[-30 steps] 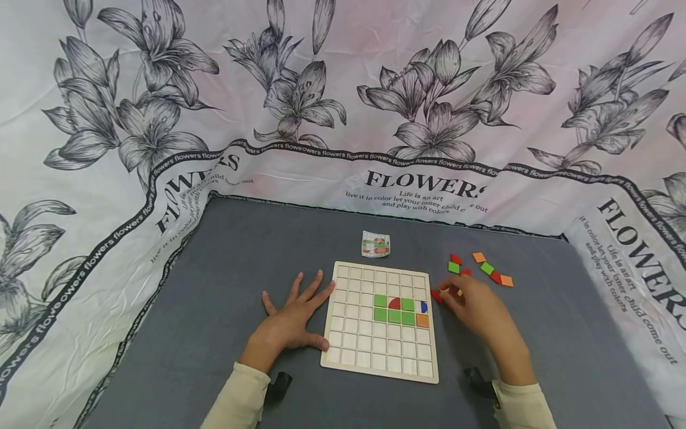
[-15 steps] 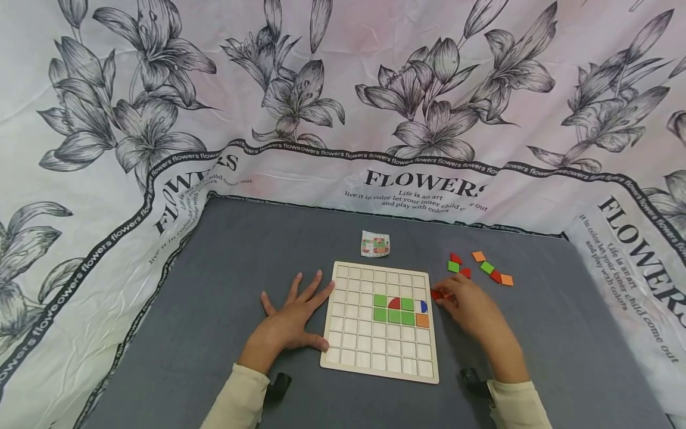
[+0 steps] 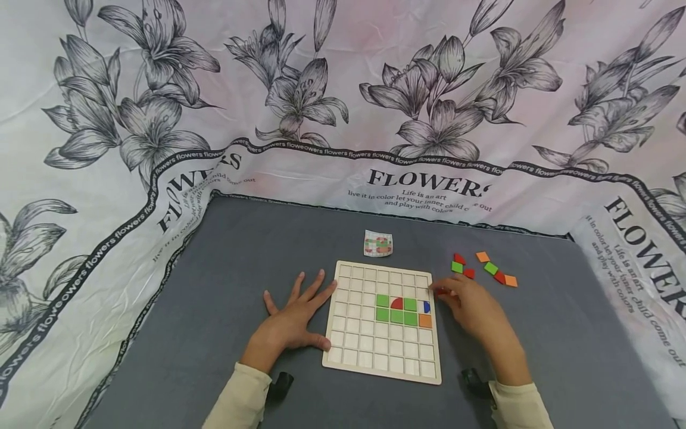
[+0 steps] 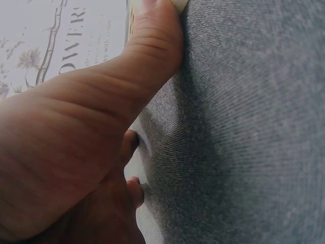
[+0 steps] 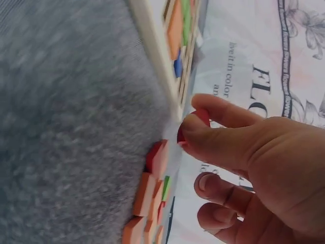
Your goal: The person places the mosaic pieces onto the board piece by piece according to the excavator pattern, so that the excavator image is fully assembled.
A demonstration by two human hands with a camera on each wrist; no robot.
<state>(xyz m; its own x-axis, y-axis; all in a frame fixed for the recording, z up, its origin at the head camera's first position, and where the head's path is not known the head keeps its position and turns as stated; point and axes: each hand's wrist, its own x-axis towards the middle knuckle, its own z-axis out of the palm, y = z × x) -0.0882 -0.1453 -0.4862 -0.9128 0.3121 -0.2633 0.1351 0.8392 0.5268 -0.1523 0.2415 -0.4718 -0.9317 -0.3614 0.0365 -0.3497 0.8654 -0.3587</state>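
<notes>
A pale wooden grid board [image 3: 370, 351] lies flat on the grey table. Set in its cells are several green squares [image 3: 396, 316], a red quarter-round tile [image 3: 397, 304], an orange square [image 3: 425, 321] and a blue-and-white tile [image 3: 424, 307]. My left hand [image 3: 292, 322] is spread at the board's left side, thumb and a fingertip touching its edge. Just off the right edge, my right hand [image 3: 474, 307] pinches a red tile [image 5: 201, 117] between thumb and index finger; the fingers cover much of it, so its full shape is hidden.
Loose red, green and orange tiles [image 3: 490, 268] lie beyond my right hand. A small printed pattern card [image 3: 378, 243] sits behind the board. A flower-printed cloth [image 3: 321, 173] walls in the back and sides of the table.
My right fingers have closed on the red tile beside the board, and the hand has shifted slightly toward the board's upper right edge. My left hand stays in place.
</notes>
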